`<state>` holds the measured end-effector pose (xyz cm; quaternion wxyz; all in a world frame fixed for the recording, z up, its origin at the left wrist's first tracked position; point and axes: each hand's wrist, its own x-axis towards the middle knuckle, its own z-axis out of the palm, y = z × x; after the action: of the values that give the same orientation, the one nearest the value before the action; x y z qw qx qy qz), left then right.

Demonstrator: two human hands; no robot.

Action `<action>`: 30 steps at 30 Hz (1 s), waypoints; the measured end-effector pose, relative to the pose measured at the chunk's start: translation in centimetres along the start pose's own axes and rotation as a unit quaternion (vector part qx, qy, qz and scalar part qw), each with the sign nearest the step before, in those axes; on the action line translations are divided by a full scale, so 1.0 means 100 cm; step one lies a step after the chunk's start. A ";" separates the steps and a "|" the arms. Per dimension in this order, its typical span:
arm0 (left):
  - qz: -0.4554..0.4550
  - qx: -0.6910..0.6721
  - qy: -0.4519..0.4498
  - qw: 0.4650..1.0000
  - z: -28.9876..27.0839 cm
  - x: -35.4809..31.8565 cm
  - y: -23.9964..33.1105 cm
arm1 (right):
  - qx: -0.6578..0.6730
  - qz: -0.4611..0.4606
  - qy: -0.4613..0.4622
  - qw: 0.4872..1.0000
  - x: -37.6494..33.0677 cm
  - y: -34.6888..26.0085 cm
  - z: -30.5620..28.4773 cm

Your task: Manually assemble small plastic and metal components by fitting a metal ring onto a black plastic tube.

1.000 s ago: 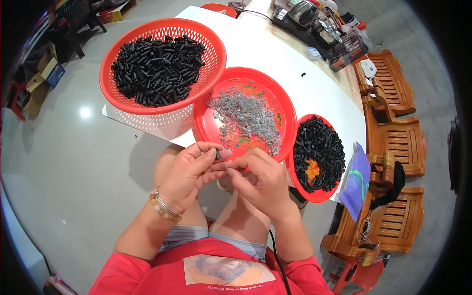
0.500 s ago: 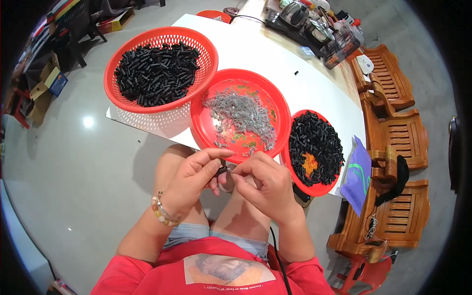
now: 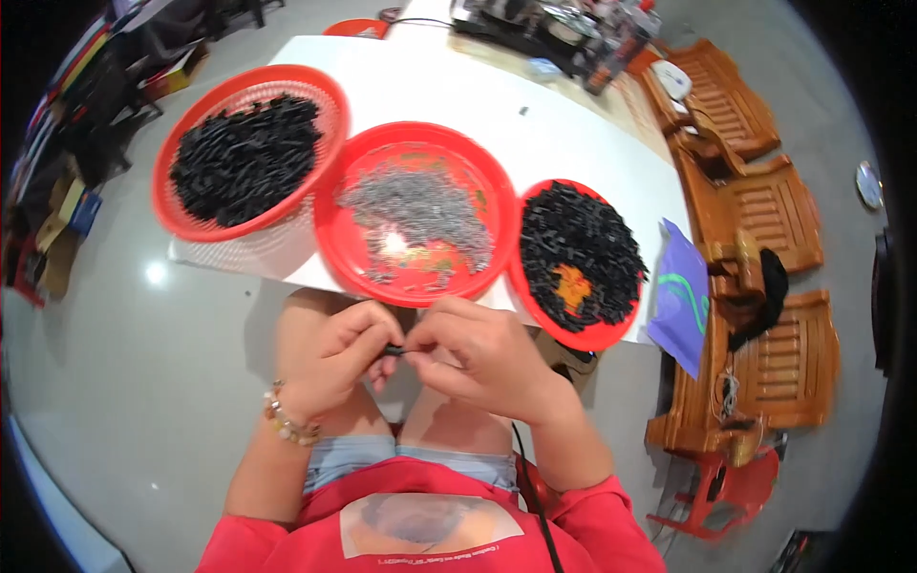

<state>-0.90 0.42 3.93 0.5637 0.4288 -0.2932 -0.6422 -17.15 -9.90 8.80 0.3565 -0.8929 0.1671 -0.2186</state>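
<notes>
Over my lap, just off the near table edge, my two hands meet. My left hand (image 3: 334,361) is closed, with a short black cylindrical piece (image 3: 393,350) between thumb and fingers. At the end of that piece, my right hand (image 3: 482,351) is closed in a pinch; what its fingertips hold is too small to make out. Beyond the hands, a red basin (image 3: 499,177) carries a heap of small silver metal parts (image 3: 420,205). To its left stands a red perforated basket (image 3: 332,110) of black pieces, to its right a smaller red tray (image 3: 594,338) with similar short black pieces (image 3: 583,234).
The containers stand on a white tabletop (image 3: 478,86). One black piece (image 3: 523,112) lies alone there. A purple packet (image 3: 680,296) rests at the right edge, beside wooden chairs (image 3: 783,353). Jars and kitchenware (image 3: 568,29) crowd the far end. A black cable (image 3: 535,497) runs past my right side.
The view has shifted, so the table and containers sit further left and slightly higher. My hands stay together at the black piece, with the right fingertips now closer to its end.
</notes>
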 end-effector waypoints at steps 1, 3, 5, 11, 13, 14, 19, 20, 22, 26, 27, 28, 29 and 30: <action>0.000 -0.022 0.000 1.000 -0.004 0.001 -0.006 | 0.019 0.004 0.005 1.000 -0.002 0.006 0.004; -0.016 -0.059 0.019 0.998 -0.003 0.002 -0.008 | 0.059 0.004 0.025 0.998 -0.005 0.013 0.009; -0.033 -0.121 0.014 0.992 -0.003 0.002 -0.012 | 0.067 0.016 0.026 0.997 -0.007 0.017 0.012; -0.055 -0.149 0.048 0.986 0.009 0.008 -0.024 | 0.068 0.057 0.058 0.994 -0.020 0.027 0.023; -0.034 -0.130 0.094 0.986 0.010 0.011 -0.030 | 0.051 0.073 0.080 0.993 -0.024 0.029 0.026; -0.023 -0.124 0.082 0.989 0.009 0.013 -0.032 | 0.037 0.085 0.098 0.991 -0.026 0.030 0.027; -0.048 -0.105 0.075 0.990 0.012 0.017 -0.032 | -0.011 0.089 0.113 0.990 -0.032 0.033 0.026; -0.054 -0.121 0.071 0.989 0.011 0.017 -0.032 | -0.019 0.079 0.112 0.990 -0.033 0.034 0.026; -0.060 -0.125 0.072 0.988 0.009 0.017 -0.033 | -0.012 0.079 0.104 0.991 -0.041 0.039 0.022; -0.075 -0.139 0.088 0.984 0.007 0.015 -0.028 | -0.012 0.094 0.133 0.987 -0.059 0.052 0.001; -0.075 -0.140 0.088 0.983 0.007 0.015 -0.027 | -0.009 0.132 0.133 0.982 -0.064 0.054 -0.009; -0.072 -0.141 0.087 0.984 0.006 0.015 -0.026 | -0.005 0.170 0.134 0.976 -0.069 0.056 -0.018; -0.069 -0.142 0.084 0.984 0.006 0.015 -0.026 | -0.019 0.161 0.159 0.974 -0.074 0.063 -0.025; -0.069 -0.143 0.084 0.984 0.005 0.015 -0.027 | -0.037 0.187 0.175 0.966 -0.079 0.064 -0.034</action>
<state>-2.60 -0.59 1.55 0.5963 0.4151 -0.1200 -0.6765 -26.46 -12.66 4.28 0.3227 -0.8062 0.3988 -0.2948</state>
